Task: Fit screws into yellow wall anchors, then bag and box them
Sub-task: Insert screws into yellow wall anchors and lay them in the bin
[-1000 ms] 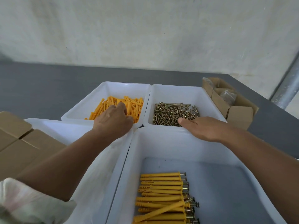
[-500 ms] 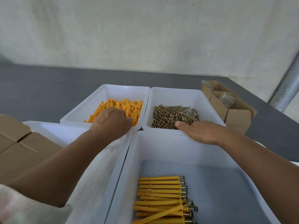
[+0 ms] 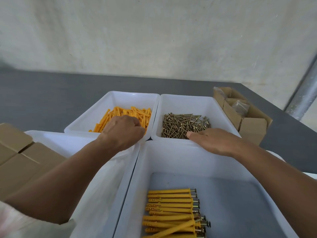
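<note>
**Step in hand:** picking of one anchor and one screw for the next fitted pair.

**Left hand** (image 3: 123,131): reached into the far-left bin (image 3: 133,93), knuckles up, fingers curled down among the loose yellow anchors (image 3: 130,112). Fingertips hidden under the knuckles, so could not tell whether clamped on an anchor.

**Right hand** (image 3: 214,141): lay flat, fingers (image 3: 199,135) straight and together, nothing held. Foremost fingertip touched the near edge of the screws (image 3: 185,124), heaped just ahead of it in the far-right bin (image 3: 188,98).

**Fitted anchors** (image 3: 171,208): laid in rows, screw heads to the right, in the near bin (image 3: 171,157), behind both sets of fingers and below the wrists.

**Cardboard box** (image 3: 253,126) with clear bags (image 3: 240,105): off to the right of the right fingers, well apart.

**Judged next:**
- Pinch a single screw off the tangled heap.
- Lift one anchor clear.
- Bring the two together and set the screw point into the anchor's open end.

Bagging and boxing apparently not yet begun.
</note>
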Demonstrator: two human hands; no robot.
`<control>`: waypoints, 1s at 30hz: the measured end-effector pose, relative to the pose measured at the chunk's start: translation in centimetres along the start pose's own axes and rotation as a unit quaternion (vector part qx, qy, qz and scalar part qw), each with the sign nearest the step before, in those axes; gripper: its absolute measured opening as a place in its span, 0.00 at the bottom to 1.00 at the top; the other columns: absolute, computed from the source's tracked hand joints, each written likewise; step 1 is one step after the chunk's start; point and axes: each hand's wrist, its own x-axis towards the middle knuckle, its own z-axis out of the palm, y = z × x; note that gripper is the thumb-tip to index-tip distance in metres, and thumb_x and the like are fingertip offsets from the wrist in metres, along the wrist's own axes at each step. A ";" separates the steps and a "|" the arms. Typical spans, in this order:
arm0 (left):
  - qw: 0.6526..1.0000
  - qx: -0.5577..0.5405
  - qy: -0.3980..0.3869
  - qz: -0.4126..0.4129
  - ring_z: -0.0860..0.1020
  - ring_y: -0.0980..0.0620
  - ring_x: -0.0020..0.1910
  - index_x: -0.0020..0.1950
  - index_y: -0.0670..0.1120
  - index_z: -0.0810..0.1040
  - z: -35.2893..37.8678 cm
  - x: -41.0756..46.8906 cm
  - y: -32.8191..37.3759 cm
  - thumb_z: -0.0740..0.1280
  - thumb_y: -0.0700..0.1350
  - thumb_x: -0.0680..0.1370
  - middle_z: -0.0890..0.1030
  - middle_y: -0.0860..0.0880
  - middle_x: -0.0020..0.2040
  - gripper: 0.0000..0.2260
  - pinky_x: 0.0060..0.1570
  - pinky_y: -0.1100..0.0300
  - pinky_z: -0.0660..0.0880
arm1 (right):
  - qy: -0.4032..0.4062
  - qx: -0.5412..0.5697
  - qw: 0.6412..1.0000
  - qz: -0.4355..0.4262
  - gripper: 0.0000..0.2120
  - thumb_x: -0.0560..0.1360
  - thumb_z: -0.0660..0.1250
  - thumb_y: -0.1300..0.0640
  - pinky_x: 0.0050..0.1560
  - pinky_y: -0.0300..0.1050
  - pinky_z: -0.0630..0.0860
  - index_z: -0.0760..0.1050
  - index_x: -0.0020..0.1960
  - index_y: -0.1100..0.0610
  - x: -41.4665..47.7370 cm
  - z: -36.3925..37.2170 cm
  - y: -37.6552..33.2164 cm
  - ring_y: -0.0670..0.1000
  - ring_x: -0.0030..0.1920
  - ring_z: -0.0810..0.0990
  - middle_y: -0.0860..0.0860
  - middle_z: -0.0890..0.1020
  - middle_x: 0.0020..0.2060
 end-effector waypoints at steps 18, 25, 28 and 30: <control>0.989 -0.077 0.112 0.052 0.79 0.53 0.47 0.49 0.51 0.82 -0.4 -0.8 0.9 0.69 0.46 0.75 0.81 0.51 0.47 0.05 0.46 0.63 0.71 | 0.128 0.181 0.972 -0.077 0.10 0.73 0.71 0.47 0.35 0.39 0.69 0.78 0.38 0.51 -0.1 0.1 0.4 0.43 0.36 0.77 0.45 0.81 0.35; 0.971 -0.181 0.152 0.043 0.79 0.55 0.41 0.53 0.51 0.81 -0.7 -0.7 1.1 0.66 0.47 0.78 0.82 0.55 0.42 0.06 0.45 0.60 0.76 | 0.146 0.207 0.964 -0.076 0.06 0.72 0.72 0.56 0.33 0.36 0.67 0.77 0.38 0.50 -0.2 -0.2 0.1 0.43 0.34 0.75 0.44 0.79 0.32; 0.953 -0.238 0.180 0.059 0.78 0.55 0.35 0.52 0.52 0.81 -0.9 -0.6 1.2 0.65 0.46 0.79 0.81 0.51 0.36 0.06 0.40 0.64 0.75 | 0.173 0.209 0.959 -0.075 0.06 0.73 0.71 0.56 0.34 0.35 0.68 0.78 0.38 0.48 -0.4 -0.3 -0.1 0.41 0.36 0.77 0.43 0.80 0.33; 0.942 -0.279 0.171 0.074 0.79 0.52 0.34 0.52 0.52 0.81 -1.1 -0.6 1.3 0.66 0.47 0.79 0.80 0.50 0.33 0.05 0.41 0.57 0.79 | 0.198 0.236 0.948 -0.080 0.06 0.73 0.71 0.56 0.39 0.39 0.74 0.79 0.39 0.47 -0.5 -0.6 -0.3 0.43 0.39 0.80 0.44 0.82 0.35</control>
